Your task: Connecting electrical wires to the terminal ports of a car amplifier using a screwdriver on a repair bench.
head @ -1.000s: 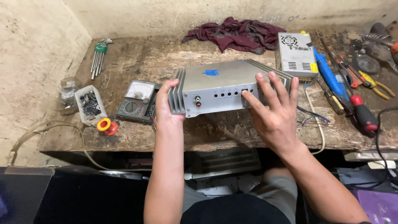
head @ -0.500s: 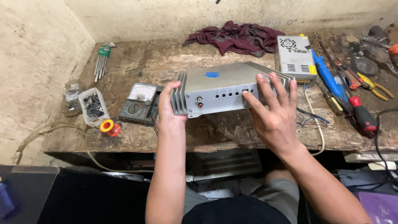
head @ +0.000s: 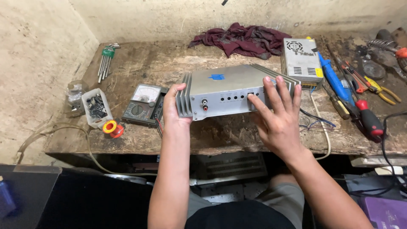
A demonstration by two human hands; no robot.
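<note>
Silver-grey metal amplifier box [head: 229, 89] with ribbed heat-sink fins at both ends sits mid-bench, its jack-and-knob face turned toward the person. It looks rigid and fairly heavy for its size, with smooth painted panels that could slip, so the finned ends seem the surest places to grip. The left hand [head: 174, 106] is clamped on the fins at the box's 9 o'clock end, thumb over the top. The right hand [head: 277, 114] lies spread wide and flat, fingers resting on the front face and top edge near 3 o'clock, holding nothing. At 9 o'clock an analog multimeter [head: 142, 105] stands just beside the left hand. At 2 o'clock a perforated metal power supply [head: 302, 63] sits close to the box, and loose wires [head: 311, 123] trail at 4 o'clock. A dark red rag [head: 241, 39] lies at 12 o'clock. The worn wooden bench [head: 144, 63] has bare room toward 11 o'clock; its near edge is close at 6 o'clock.
</note>
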